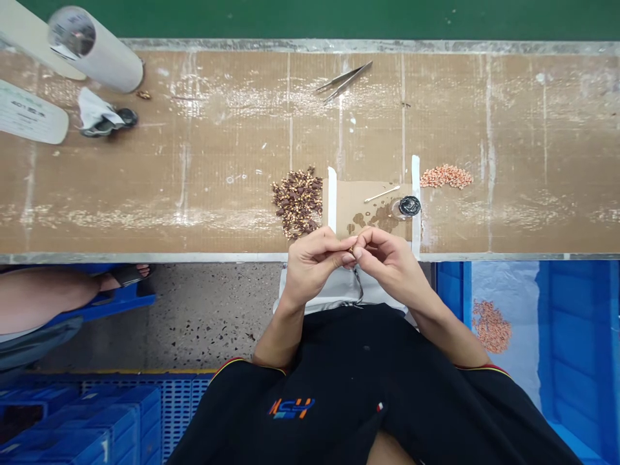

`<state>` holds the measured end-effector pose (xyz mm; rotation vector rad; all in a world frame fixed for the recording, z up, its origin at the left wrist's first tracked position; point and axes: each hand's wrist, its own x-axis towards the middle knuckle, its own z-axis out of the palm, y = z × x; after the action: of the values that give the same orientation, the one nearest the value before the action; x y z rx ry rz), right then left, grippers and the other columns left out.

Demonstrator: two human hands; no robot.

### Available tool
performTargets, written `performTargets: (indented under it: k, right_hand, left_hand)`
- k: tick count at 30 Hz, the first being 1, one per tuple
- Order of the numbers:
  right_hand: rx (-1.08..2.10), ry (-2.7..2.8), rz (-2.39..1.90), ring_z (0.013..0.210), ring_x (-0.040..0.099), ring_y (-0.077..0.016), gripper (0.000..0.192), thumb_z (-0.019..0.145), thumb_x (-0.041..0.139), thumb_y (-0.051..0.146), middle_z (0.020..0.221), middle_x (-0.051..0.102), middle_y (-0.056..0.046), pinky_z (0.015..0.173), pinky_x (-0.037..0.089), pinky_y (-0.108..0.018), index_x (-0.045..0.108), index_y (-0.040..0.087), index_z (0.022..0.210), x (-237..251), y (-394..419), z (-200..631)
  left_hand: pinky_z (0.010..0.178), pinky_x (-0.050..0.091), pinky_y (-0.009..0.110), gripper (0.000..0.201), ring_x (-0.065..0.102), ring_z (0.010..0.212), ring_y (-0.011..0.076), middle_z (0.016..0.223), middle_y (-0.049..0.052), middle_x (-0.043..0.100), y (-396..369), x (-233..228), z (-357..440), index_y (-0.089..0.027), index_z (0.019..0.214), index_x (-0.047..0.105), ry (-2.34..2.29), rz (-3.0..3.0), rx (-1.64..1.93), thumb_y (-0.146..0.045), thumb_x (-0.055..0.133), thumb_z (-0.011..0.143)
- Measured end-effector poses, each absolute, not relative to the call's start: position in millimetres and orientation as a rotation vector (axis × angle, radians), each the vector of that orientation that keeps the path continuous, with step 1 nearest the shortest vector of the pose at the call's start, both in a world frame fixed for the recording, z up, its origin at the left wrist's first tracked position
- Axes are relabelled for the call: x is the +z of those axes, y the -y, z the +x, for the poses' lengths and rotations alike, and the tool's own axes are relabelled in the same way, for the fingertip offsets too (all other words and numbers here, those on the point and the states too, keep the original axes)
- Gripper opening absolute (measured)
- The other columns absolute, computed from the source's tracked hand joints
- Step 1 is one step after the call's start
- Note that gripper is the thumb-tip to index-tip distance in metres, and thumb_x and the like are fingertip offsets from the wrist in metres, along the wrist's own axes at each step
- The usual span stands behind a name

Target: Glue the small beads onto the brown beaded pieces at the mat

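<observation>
At the table's near edge, my left hand (pixel 314 261) and my right hand (pixel 387 261) meet with fingertips pinched together. Between them is a tiny brownish piece, mostly hidden by the fingers and too small to name. Just beyond my left hand lies a pile of small dark-brown and gold parts (pixel 299 201). A cotton swab (pixel 382 194) rests on a taped cardboard patch (pixel 353 194) marked with damp stains. To its right stands a small clear jar with a black top (pixel 409 206). Farther right is a heap of small copper-pink pieces (pixel 445 175).
Metal tweezers (pixel 346 81) lie at the back of the cardboard-covered table (pixel 232 142). White bottles (pixel 31 113) and a white roll (pixel 104 55) occupy the far left. Below the right edge, a blue bin (pixel 576 323) contains more copper-pink pieces (pixel 491 326). Another person's leg (pixel 43 294) shows at left.
</observation>
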<state>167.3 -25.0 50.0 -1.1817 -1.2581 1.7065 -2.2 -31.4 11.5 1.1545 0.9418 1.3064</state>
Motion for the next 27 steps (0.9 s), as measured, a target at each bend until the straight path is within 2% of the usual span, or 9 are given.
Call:
performTargets:
  k: [7,13,17,22,27]
  right_hand:
    - [1.880,1.160,-1.158,0.066,0.058,-0.0126,0.055,0.079,0.082,0.071,0.070,0.062,0.001,0.068,0.054,-0.029,0.058,0.022,0.073,42,18,171]
    - [1.850,1.154,-1.158,0.072,0.062,-0.0146,0.053,0.082,0.080,0.072,0.075,0.064,0.000,0.074,0.057,-0.031,0.059,0.023,0.079,47,24,172]
    - [1.808,1.128,-1.182,0.074,0.063,-0.0148,0.054,0.082,0.079,0.074,0.078,0.065,0.000,0.075,0.057,-0.031,0.059,0.024,0.084,46,28,172]
    - [1.825,1.167,-1.206,0.067,0.058,-0.0143,0.058,0.084,0.073,0.080,0.069,0.060,0.001,0.070,0.054,-0.031,0.059,0.023,0.081,43,30,173]
    - [1.666,1.197,-1.273,0.063,0.052,-0.0128,0.056,0.082,0.077,0.076,0.068,0.057,0.002,0.060,0.046,-0.028,0.059,0.023,0.079,45,30,174]
  left_hand:
    - [0.055,0.054,0.020,0.014,0.065,0.061,0.0099,0.072,0.000,0.071,28,9,-8,-0.031,0.100,0.088,-0.932,1.294,1.240,-0.031,0.089,0.086]
    - [0.054,0.054,0.021,0.015,0.065,0.060,0.0101,0.078,0.001,0.072,30,5,-8,-0.027,0.101,0.086,-0.884,1.272,1.265,-0.034,0.087,0.088]
    - [0.058,0.053,0.022,0.015,0.067,0.067,0.0119,0.081,0.002,0.076,29,6,-7,-0.027,0.102,0.085,-0.872,1.362,1.362,-0.029,0.088,0.088]
    - [0.061,0.054,0.024,0.013,0.070,0.072,0.0131,0.085,0.003,0.080,28,5,-1,-0.028,0.104,0.085,-0.887,1.455,1.440,-0.027,0.084,0.091]
    - [0.069,0.059,0.025,0.015,0.074,0.079,0.0140,0.089,0.003,0.082,35,10,6,-0.029,0.107,0.085,-0.938,1.357,1.447,-0.023,0.081,0.094]
